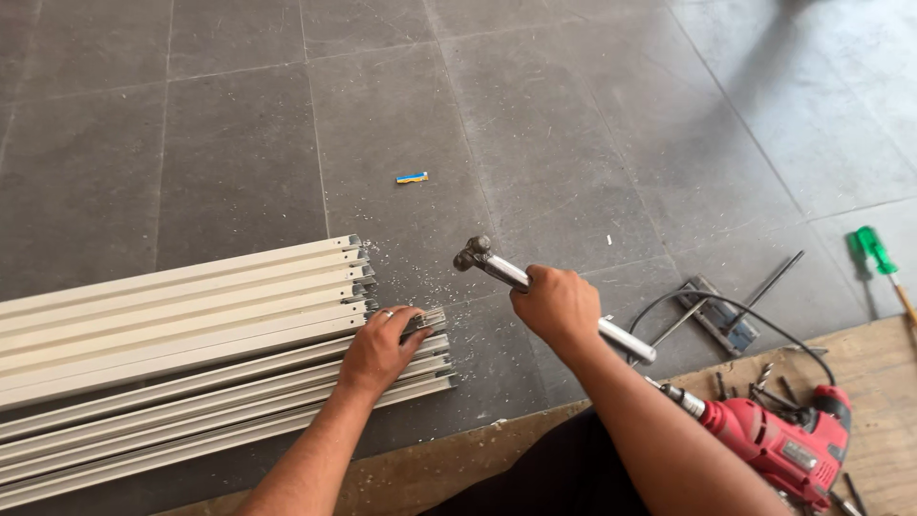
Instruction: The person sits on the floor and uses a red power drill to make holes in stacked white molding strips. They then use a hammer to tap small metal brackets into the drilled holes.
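Your left hand (377,349) pins a small metal piece at the end of the cream channel strips (191,334) on the floor, right hand (557,306) gripping the raised hammer (535,287); striking step, next blow needs aim clear of fingers

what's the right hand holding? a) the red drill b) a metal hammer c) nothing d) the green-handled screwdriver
b: the right hand is closed around the shiny shaft of a metal hammer, its head raised above the tile floor, while the red drill lies unheld on the board beside that arm and the green-handled screwdriver lies further off on the floor.
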